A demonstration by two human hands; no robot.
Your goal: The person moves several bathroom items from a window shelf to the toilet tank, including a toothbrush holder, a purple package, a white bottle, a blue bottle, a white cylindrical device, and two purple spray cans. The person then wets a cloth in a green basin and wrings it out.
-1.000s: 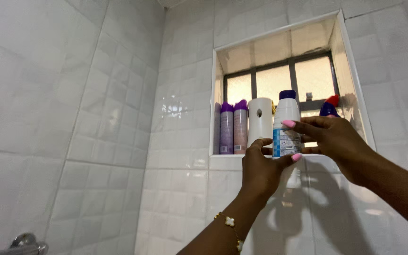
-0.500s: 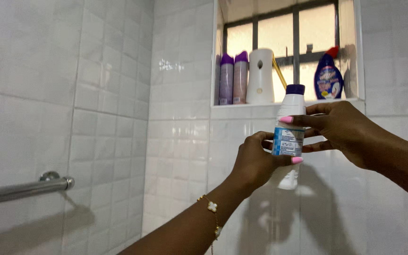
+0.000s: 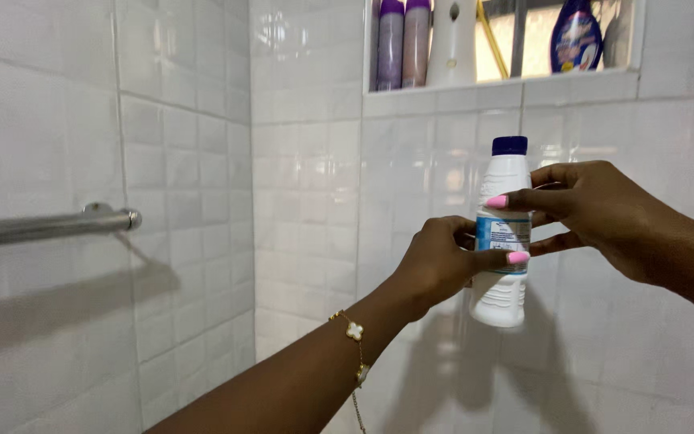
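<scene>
Bright daylight from the window [image 3: 536, 36], glare on glossy tiles [image 3: 315, 177], soft shadows below, sharp focus

Up on the tiled ledge [image 3: 572, 83] in front of you stand two purple cans [image 3: 402, 44] side by side, touching or nearly so. Just right of them you see a white dispenser [image 3: 453, 40], then a yellow stick [image 3: 491, 40] leaning at a tilt, and further right a blue bottle [image 3: 576, 36] against the window. To your left, a metal rail [image 3: 50, 227] juts from the white tile wall [image 3: 186, 161], casting a shadow below it.
</scene>
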